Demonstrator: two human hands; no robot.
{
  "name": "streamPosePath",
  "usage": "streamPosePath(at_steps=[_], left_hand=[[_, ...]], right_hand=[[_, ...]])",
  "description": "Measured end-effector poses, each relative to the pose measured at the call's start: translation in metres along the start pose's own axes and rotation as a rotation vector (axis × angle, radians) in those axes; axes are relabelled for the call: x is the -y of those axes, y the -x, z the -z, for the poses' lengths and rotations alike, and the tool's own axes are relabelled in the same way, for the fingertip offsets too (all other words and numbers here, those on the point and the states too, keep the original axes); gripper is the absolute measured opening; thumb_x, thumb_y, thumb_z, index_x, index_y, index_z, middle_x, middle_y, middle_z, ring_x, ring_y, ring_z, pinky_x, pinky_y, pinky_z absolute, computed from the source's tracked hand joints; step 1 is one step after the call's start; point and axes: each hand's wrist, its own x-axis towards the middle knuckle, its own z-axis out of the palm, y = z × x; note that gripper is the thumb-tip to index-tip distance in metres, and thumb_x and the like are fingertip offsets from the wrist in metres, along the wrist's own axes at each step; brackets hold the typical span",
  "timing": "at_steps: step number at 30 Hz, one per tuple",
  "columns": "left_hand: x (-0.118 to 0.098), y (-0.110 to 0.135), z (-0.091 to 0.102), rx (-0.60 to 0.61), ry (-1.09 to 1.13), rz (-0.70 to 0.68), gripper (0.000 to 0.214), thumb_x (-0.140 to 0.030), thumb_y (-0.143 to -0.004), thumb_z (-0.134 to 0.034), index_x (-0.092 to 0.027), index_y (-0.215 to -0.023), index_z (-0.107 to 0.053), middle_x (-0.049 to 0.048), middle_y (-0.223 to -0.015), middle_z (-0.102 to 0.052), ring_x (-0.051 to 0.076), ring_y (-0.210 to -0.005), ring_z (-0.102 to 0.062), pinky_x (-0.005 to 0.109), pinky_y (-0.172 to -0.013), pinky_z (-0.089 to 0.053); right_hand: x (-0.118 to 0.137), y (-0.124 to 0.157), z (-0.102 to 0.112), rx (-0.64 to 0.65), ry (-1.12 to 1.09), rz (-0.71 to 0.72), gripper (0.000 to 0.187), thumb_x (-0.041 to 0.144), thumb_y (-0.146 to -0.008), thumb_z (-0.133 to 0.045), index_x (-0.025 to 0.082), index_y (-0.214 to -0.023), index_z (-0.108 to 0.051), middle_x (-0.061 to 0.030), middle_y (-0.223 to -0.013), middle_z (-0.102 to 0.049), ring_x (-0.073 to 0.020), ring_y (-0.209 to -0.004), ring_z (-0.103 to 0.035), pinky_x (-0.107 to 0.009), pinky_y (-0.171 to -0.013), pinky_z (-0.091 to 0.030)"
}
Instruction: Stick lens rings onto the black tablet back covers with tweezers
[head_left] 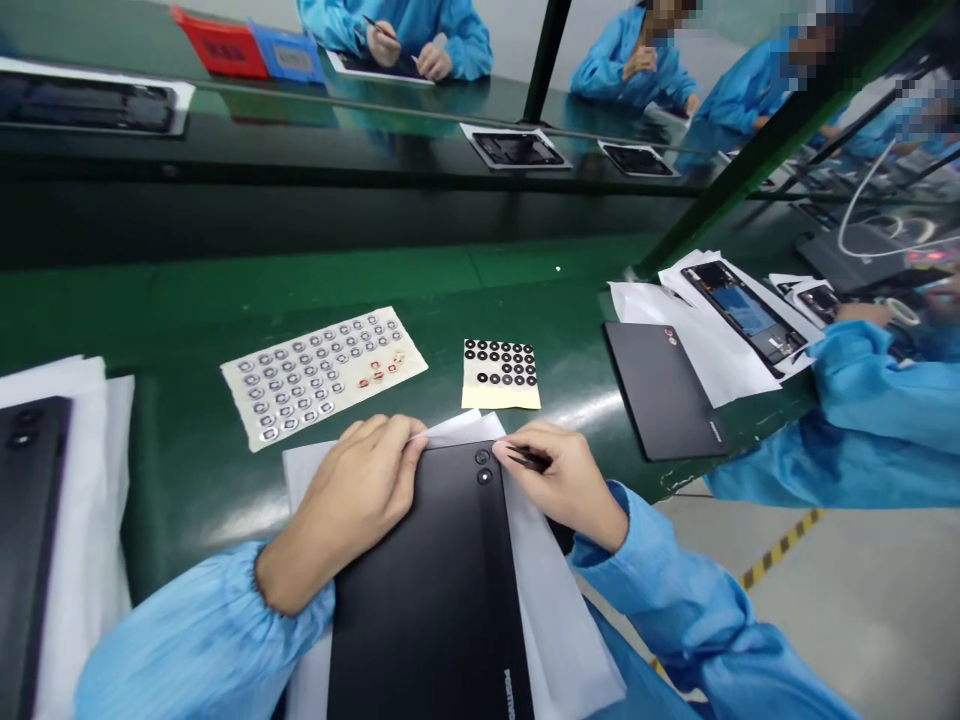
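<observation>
Green bench mat [195, 500]: near station, two-handed work in progress

Item 1: black tablet [431, 590], lying back-up on white paper [559, 620] at the near edge of the bench, with two lens rings [484, 467] sitting toward its far end.
Item 2: left hand [352, 505], open and pressing flat across the tablet's far left corner, steadying it, fingers curling over the paper.
Item 3: right hand [559, 480], closing in a firm pinch on tweezers [529, 459], tips pointing just beside the upper ring, heel of the hand bearing low for control.
Item 4: sheet of silver rings [322, 375], lying far left of the tablet, with a few reddish pieces among them.
Item 5: yellow-backed sheet of black rings [501, 373], lying just beyond the hands.
Also on the bench: second tablet [26, 530] at left; closed tablet [664, 390] and opened tablet [742, 310] at right, near a co-worker's blue sleeve [877, 400].
</observation>
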Motion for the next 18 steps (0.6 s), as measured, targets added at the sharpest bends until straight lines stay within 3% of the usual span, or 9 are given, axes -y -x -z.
streamPosePath(at_steps=[5, 8, 10, 13, 16, 18], left_hand=[[-0.009, -0.004, 0.015, 0.12, -0.011, 0.078, 0.025, -0.04, -0.109, -0.032, -0.026, -0.104, -0.052, -0.0004, -0.079, -0.066, 0.023, -0.072, -0.063, 0.036, -0.069, -0.042], [-0.018, -0.009, 0.024, 0.199, -0.055, 0.125, 0.027, -0.042, -0.108, -0.029, -0.028, -0.105, -0.052, -0.0008, -0.076, -0.068, 0.025, -0.068, -0.067, 0.034, -0.061, -0.038], [-0.023, -0.012, 0.028, 0.191, -0.055, 0.133, 0.026, -0.04, -0.108, -0.028, -0.029, -0.105, -0.052, -0.0007, -0.077, -0.071, 0.025, -0.066, -0.069, 0.034, -0.058, -0.036], [-0.026, -0.014, 0.028, 0.152, -0.024, 0.13, 0.026, -0.039, -0.107, -0.028, -0.029, -0.106, -0.052, -0.0005, -0.077, -0.072, 0.025, -0.065, -0.07, 0.033, -0.056, -0.034], [-0.023, -0.014, 0.023, 0.15, -0.03, 0.132, 0.025, -0.04, -0.107, -0.029, -0.029, -0.106, -0.052, -0.0007, -0.077, -0.073, 0.026, -0.063, -0.07, 0.033, -0.054, -0.033], [-0.021, -0.013, 0.017, 0.167, -0.029, 0.138, 0.023, -0.039, -0.108, -0.029, -0.029, -0.107, -0.05, -0.0009, -0.078, -0.073, 0.026, -0.064, -0.07, 0.032, -0.053, -0.032]], right_hand=[[0.018, 0.009, -0.001, 0.142, 0.057, 0.005, 0.022, 0.024, -0.101, -0.055, 0.021, -0.088, -0.072, -0.0022, -0.076, -0.064, -0.0152, -0.071, -0.061, -0.028, -0.067, -0.047], [0.025, 0.007, -0.002, 0.137, 0.085, 0.026, 0.021, 0.024, -0.102, -0.051, 0.022, -0.096, -0.071, -0.0039, -0.083, -0.067, -0.017, -0.075, -0.063, -0.03, -0.073, -0.051], [0.023, 0.0, -0.002, 0.087, -0.022, -0.032, 0.018, 0.03, -0.1, -0.056, 0.021, -0.107, -0.071, -0.0045, -0.086, -0.07, -0.0182, -0.079, -0.067, -0.031, -0.076, -0.053], [0.018, -0.013, -0.002, 0.182, -0.304, -0.215, 0.027, 0.046, -0.096, -0.066, 0.02, -0.101, -0.068, 0.0003, -0.07, -0.066, -0.0152, -0.062, -0.063, -0.027, -0.06, -0.051], [0.015, -0.02, -0.007, 0.359, -0.498, -0.362, 0.038, 0.052, -0.09, -0.072, 0.02, -0.077, -0.057, 0.0085, -0.046, -0.05, -0.0084, -0.038, -0.044, -0.021, -0.043, -0.034], [0.014, -0.021, -0.013, 0.351, -0.54, -0.387, 0.042, 0.052, -0.088, -0.075, 0.021, -0.072, -0.052, 0.0094, -0.042, -0.049, -0.0068, -0.035, -0.041, -0.02, -0.042, -0.03]])
